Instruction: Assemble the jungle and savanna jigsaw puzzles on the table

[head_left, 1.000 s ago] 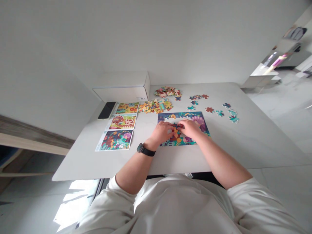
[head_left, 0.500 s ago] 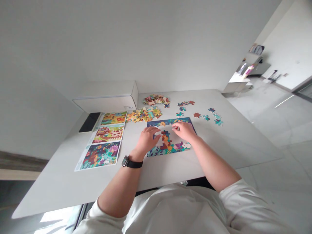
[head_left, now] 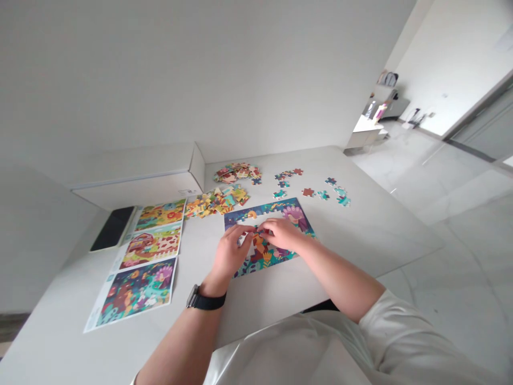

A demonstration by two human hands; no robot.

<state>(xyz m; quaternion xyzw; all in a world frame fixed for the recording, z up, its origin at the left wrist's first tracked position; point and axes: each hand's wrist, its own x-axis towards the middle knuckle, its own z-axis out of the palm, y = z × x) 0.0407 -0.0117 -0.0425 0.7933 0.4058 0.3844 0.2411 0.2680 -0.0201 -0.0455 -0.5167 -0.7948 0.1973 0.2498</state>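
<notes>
Well, the right hand [head_left: 282, 233] is the nearer one to the small puzzle piece [head_left: 259, 231]: its grip looks closed, thumb and fingertips pinching the piece from the right. The fingers cover most of it, so its long axis cannot be made out. The left hand [head_left: 230, 252] comes in from the opposite side, its fingers [head_left: 245, 231] curved and reaching toward the same spot. Whether that grip holds anything cannot be told from this view.

Both hands sit over the part-built jigsaw puzzle [head_left: 294, 214], and the piece lies at the edge of its pale unfilled gap [head_left: 248, 220]. The puzzle's long axis runs across the person's body, tilted in this view. To the puzzle's left lie three printed picture sheets [head_left: 136, 291], with a black phone [head_left: 112, 228] beyond them. Past its far edge are two heaps of loose pieces [head_left: 216, 203], and past its far right corner a scatter of separate pieces [head_left: 308, 192]. A white box [head_left: 136, 184] stands behind the sheets, at the back of the pale surface [head_left: 360, 240]. A black-strapped watch [head_left: 202, 302] circles the left wrist.
</notes>
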